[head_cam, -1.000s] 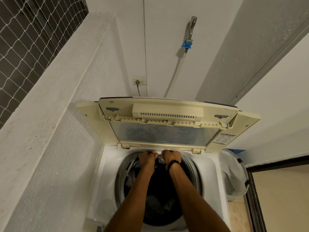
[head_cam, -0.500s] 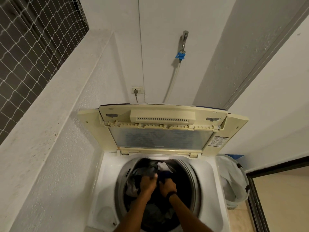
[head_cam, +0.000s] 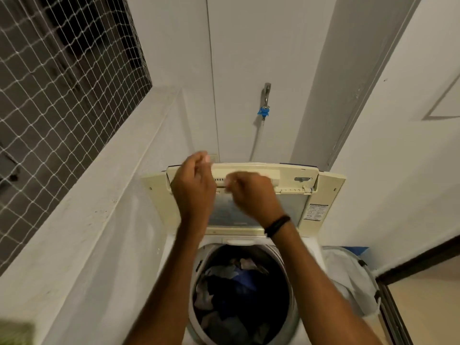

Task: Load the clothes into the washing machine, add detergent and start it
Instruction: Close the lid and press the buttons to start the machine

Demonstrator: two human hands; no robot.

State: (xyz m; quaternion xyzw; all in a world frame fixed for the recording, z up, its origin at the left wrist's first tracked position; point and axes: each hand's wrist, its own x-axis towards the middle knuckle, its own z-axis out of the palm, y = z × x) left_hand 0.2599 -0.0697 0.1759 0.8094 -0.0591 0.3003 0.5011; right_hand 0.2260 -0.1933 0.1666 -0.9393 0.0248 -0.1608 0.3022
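The washing machine (head_cam: 171, 265) fills the lower centre, its lid (head_cam: 323, 195) raised at mid-frame, with the clothes (head_cam: 239, 290) in the drum below. The left hand (head_cam: 194, 192) and right hand (head_cam: 251, 195) hover before the lid, fingers loosely curled, apparently empty. Detergent probably comes next and is best spread evenly over the load.

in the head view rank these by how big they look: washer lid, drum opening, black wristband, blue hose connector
1. washer lid
2. drum opening, partly cut off by the frame
3. black wristband, though it is nearer the camera
4. blue hose connector
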